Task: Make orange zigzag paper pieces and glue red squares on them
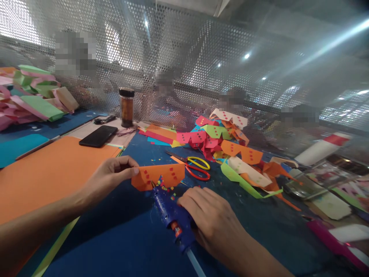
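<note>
My left hand (111, 175) pinches the left end of a folded orange paper piece (158, 176) dotted with small red squares, holding it just above the blue table (121, 238). My right hand (211, 219) lies over a blue hot glue gun (170, 211), fingers curled on its body; the gun's nozzle points up at the lower edge of the orange piece. A glue stick (196, 263) pokes out of the gun's back end toward me.
Red-and-yellow scissors (196, 165) lie just beyond the paper. A heap of coloured dotted paper pieces (225, 140) sits at centre right. An orange sheet (49, 169), a black phone (98, 135), a dark jar (127, 107) and stacked papers (31, 94) stand left. A perforated metal screen (201, 57) closes the back.
</note>
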{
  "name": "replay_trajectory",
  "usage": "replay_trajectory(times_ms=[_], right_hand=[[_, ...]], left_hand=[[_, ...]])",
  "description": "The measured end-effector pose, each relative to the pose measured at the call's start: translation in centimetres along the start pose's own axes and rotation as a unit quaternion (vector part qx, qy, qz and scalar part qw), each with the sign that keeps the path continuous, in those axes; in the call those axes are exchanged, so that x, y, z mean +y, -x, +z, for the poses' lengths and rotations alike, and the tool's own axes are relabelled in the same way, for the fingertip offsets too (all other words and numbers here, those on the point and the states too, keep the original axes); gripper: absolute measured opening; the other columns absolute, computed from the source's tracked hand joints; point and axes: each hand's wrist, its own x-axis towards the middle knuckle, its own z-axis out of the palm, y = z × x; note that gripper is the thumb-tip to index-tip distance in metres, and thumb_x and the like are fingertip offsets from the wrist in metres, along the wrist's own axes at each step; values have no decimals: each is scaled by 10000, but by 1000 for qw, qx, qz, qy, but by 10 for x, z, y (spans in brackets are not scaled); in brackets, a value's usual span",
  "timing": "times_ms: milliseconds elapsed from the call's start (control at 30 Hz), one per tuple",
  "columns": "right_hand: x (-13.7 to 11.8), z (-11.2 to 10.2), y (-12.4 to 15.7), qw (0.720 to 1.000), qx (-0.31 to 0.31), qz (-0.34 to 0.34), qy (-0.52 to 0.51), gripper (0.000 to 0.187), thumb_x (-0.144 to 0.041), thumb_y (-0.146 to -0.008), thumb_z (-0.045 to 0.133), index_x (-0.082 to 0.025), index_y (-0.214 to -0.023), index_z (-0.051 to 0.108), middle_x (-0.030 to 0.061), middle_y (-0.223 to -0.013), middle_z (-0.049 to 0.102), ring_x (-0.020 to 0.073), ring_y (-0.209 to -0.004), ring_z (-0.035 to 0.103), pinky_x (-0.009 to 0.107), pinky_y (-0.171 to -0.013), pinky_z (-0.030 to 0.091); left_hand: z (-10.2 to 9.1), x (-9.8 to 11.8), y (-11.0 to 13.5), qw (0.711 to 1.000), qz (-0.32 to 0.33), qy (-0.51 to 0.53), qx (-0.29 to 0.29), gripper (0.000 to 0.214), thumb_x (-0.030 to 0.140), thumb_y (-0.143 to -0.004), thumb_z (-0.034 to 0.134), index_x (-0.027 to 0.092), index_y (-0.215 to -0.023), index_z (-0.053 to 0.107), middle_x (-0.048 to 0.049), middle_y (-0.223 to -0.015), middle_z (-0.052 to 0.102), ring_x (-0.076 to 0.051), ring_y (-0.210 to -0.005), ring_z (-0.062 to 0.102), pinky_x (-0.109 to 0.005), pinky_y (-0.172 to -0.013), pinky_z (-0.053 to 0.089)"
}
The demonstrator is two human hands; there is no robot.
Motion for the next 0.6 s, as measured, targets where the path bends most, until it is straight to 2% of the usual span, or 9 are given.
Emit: replay_trajectory(times_ms=[167,333,600], right_hand=[[1,1,-1,1000,0,-3,-4,95,-248,-920,648,-178,-940,587,46,-880,646,216,-779,540,337,-710,361],[1,2,-1,1000,9,-12,-3,32,-176,-912,605,-170,-943,599,45,-865,652,221,-788,547,336,-714,365],[-1,1,-2,1000,16,-16,-9,93,-143,-930,520,-165,-938,610,52,-862,659,220,-789,554,336,-717,370]], left_hand=[[0,0,0,1000,3,3,-5,206,393,-831,673,206,-745,673,20,-701,661,-153,-686,561,-293,-679,397],[1,0,-1,1000,3,6,-4,203,387,-823,680,206,-733,666,20,-697,656,-152,-685,561,-294,-674,394],[1,2,2,1000,0,1,-6,210,387,-828,672,202,-729,672,21,-692,655,-149,-688,563,-295,-690,398]])
